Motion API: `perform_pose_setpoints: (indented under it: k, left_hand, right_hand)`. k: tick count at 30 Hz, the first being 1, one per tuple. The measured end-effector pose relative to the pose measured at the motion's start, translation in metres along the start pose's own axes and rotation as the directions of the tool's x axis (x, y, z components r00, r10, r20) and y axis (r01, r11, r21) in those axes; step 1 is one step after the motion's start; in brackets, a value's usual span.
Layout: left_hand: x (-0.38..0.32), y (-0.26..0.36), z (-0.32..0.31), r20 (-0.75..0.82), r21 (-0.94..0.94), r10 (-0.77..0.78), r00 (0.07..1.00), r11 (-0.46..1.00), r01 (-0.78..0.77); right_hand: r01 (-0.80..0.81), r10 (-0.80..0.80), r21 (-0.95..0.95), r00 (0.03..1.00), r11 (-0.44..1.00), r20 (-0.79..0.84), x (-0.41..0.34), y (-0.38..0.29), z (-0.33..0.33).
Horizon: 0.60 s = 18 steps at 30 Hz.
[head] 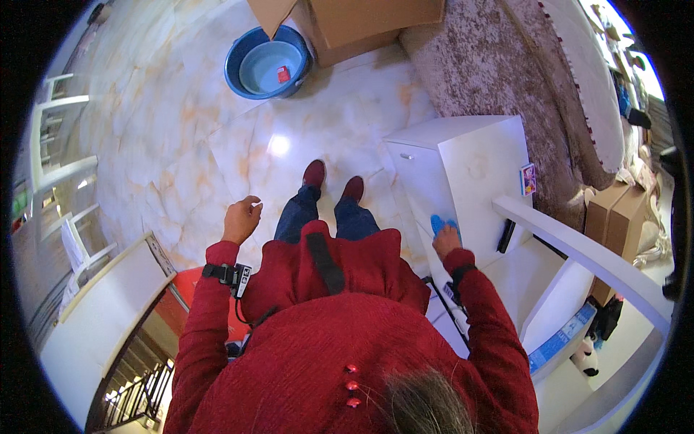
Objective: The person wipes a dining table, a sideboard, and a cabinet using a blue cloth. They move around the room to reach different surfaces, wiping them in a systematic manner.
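Observation:
A blue cloth (438, 223) is bunched under my right hand (447, 241), which presses it against the upright face of a white cabinet (428, 176). The cloth shows on both sides of my fingers. My left hand (242, 219) hangs over the marble-patterned floor (179, 163) with its fingers loosely curled and apart, holding nothing. A small silver handle (407, 156) sits near the top of the cabinet face, farther off than my right hand. On the cabinet's white top lies a small, colourfully printed box (527, 179), at the far right edge.
Ahead stands a blue bucket (230, 70) with a lighter basin and a red packet (283, 74) in it. Beside it is an open cardboard box (374, 24). A brown patterned sofa (471, 65) lies beyond the cabinet. White railings (574, 238) rise at right; white chairs (65, 168) stand left.

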<state>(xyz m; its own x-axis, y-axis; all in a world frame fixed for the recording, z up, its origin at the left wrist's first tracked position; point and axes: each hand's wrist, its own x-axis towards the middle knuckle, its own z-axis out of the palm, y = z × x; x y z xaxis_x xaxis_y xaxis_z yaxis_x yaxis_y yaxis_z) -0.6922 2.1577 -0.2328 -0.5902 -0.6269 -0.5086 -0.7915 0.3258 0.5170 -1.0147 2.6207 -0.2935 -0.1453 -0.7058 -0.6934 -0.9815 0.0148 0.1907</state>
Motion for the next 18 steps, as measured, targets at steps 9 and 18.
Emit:
perform_pose_setpoints:
  k: [9, 18]
  left_hand:
    - [-0.026, 0.007, 0.021, -0.031, 0.046, -0.045, 0.999, 0.998, 0.046]
    - [-0.056, 0.006, 0.030, -0.067, -0.014, -0.202, 0.977, 0.979, 0.201]
  right_hand:
    - [0.073, -0.152, 0.244, 0.933, 0.967, 0.326, -0.018, -0.020, 0.049]
    - [0.117, -0.136, -0.097, 0.966, 0.988, -0.222, 0.147, 0.054, -0.068]
